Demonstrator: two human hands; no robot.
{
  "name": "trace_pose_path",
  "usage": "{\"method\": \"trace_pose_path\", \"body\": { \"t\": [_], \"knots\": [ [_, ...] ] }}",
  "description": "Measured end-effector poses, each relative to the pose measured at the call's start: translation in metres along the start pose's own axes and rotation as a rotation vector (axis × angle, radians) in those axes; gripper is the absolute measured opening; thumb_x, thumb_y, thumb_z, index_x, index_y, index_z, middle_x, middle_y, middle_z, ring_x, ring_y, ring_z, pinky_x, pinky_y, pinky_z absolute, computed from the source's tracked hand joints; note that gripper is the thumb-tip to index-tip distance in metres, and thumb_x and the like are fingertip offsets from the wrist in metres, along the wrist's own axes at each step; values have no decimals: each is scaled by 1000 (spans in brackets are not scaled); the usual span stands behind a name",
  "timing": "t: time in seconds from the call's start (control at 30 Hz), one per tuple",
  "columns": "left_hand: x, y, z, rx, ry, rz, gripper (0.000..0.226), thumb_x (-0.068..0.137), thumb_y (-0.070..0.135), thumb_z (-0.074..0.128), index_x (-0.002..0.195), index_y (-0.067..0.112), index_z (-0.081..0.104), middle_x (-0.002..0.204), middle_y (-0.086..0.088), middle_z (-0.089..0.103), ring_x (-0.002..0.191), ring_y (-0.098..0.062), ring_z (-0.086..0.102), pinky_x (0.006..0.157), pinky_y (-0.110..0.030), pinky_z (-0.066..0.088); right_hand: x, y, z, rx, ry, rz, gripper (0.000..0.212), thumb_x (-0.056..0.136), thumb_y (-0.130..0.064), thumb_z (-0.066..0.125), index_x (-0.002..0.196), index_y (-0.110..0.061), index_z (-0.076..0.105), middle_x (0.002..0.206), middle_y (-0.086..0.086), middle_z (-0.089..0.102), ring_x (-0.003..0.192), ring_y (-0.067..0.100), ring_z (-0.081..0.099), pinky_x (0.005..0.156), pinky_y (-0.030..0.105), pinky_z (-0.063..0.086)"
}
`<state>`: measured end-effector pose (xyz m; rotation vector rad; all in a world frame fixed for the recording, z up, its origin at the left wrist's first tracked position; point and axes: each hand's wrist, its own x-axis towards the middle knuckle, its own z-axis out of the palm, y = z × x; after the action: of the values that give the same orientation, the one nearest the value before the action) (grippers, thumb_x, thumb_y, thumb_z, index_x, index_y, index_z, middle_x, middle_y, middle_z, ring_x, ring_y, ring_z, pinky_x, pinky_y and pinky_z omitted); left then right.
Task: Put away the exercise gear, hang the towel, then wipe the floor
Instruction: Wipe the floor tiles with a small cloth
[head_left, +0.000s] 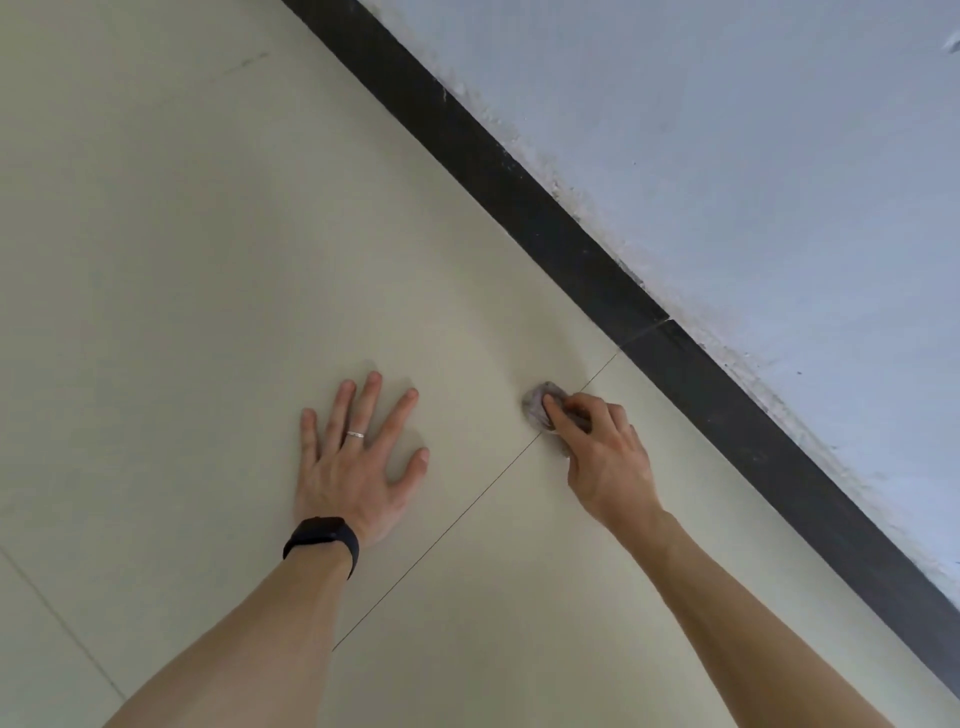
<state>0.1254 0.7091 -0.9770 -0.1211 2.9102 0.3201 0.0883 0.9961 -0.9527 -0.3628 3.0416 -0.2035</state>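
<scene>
We look down on a pale tiled floor (182, 260) that meets a whitish wall (753, 156) along a black skirting strip (545, 218). Our left hand (353, 467) lies flat on the tile, released, with its fingers spread and pointing away from us. Our right hand (602, 457) reaches toward the skirting, fingers curled round a small grey cloth (536, 405) and pressing it onto a grout line (467, 512). The cloth is bunched and half covered, so we cannot tell its long axis. A black wristband (324, 538) and a ring (355, 434) sit on the left hand.
</scene>
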Motion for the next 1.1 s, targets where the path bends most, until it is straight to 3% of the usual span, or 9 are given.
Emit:
{"method": "trace_pose_path", "body": {
  "t": [0.1,0.2,0.23,0.4,0.57,0.67,0.87,0.97,1.1],
  "knots": [
    [1,0,2,-14,9,13,68,90,70,26,152,54,2,165,13,-11,153,-15,-9,122,-52,-5,40,23,-8,-44,1,241,70,86,-3,60,148,-30,40,137,1,41,118,27,39,88,45,51],
    [0,-1,2,-16,20,20,69,90,69,28,152,54,4,166,13,-9,153,-15,-8,122,-51,-4,53,10,-4,118,36,481,69,89,-4,53,149,-33,36,145,1,34,127,28,33,100,46,43],
    [-1,-2,3,-12,24,22,69,90,69,28,152,53,4,166,12,-8,153,-15,-7,122,-51,-3,50,-1,-2,146,43,454,66,90,-4,53,148,-32,40,146,1,35,128,28,34,102,46,42],
    [3,-3,5,-21,51,39,63,93,62,27,154,50,12,167,10,-2,154,-19,2,121,-54,4,43,-16,-1,115,-45,-48,52,92,-15,60,141,-32,53,138,-2,51,121,26,46,90,43,50],
    [4,-3,5,-21,31,43,58,98,58,18,153,51,2,166,11,-10,153,-18,-8,121,-52,-6,46,-17,6,70,62,215,55,92,-4,55,144,-19,50,147,5,48,130,33,42,102,53,44],
    [3,-3,5,-32,28,43,56,100,55,21,154,50,5,166,10,-8,153,-19,-6,121,-53,-5,-21,-70,27,178,91,-70,57,87,-1,49,143,-11,52,151,10,46,139,33,41,111,50,37],
    [4,-5,3,-6,12,73,54,102,54,19,154,48,7,167,8,-5,153,-21,-6,121,-55,-3,-137,-122,35,250,-137,-518,58,86,-7,48,141,-21,55,154,-3,43,140,22,42,107,42,42],
    [3,-4,2,17,-5,67,57,100,55,19,154,48,5,167,7,-6,153,-21,-6,121,-55,-4,-112,-105,35,170,-63,-393,59,83,-5,44,140,-18,56,151,-1,46,133,26,49,101,39,46],
    [1,-17,-17,-59,-159,166,61,101,48,30,155,46,2,166,5,-13,152,-18,-14,122,-50,-9,-97,-119,38,89,-14,-61,64,86,1,43,148,-14,44,157,4,38,143,26,37,111,44,38]
  ]
}}
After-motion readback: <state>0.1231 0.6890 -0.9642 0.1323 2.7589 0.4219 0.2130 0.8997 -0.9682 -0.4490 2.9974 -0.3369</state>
